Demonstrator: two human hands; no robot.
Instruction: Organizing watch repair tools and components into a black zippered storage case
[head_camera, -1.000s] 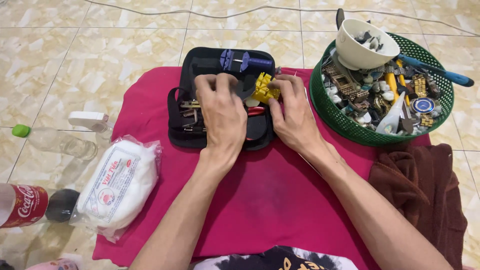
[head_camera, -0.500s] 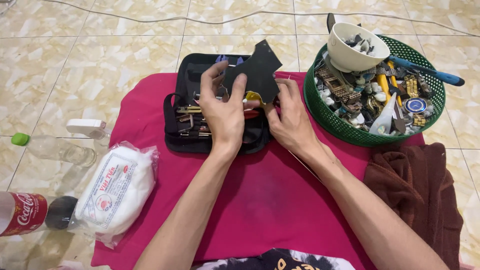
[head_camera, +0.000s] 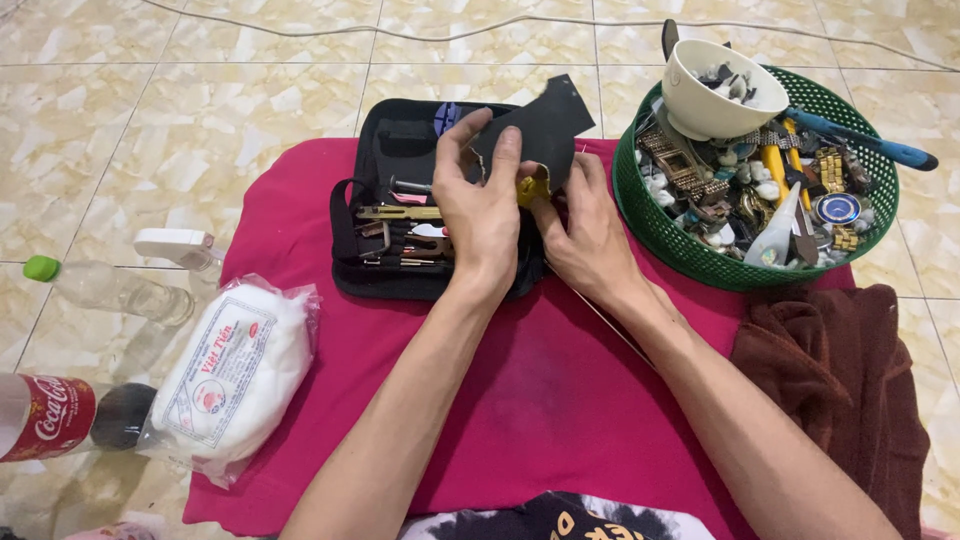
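Left hand (head_camera: 485, 215) pinching the black flap (head_camera: 540, 125) between thumb and fingers, lifted clear above the open black tool case (head_camera: 395, 215) on the pink cloth (head_camera: 540, 400). Flap tilted, long axis up and to the right, away from the body. Right hand (head_camera: 585, 235) just beside, fingers curled at a small yellow piece (head_camera: 532, 190) beneath the flap's lower edge; grip there hard to tell. Both hands equally near. Green basket (head_camera: 640, 215) of small parts off to the right.
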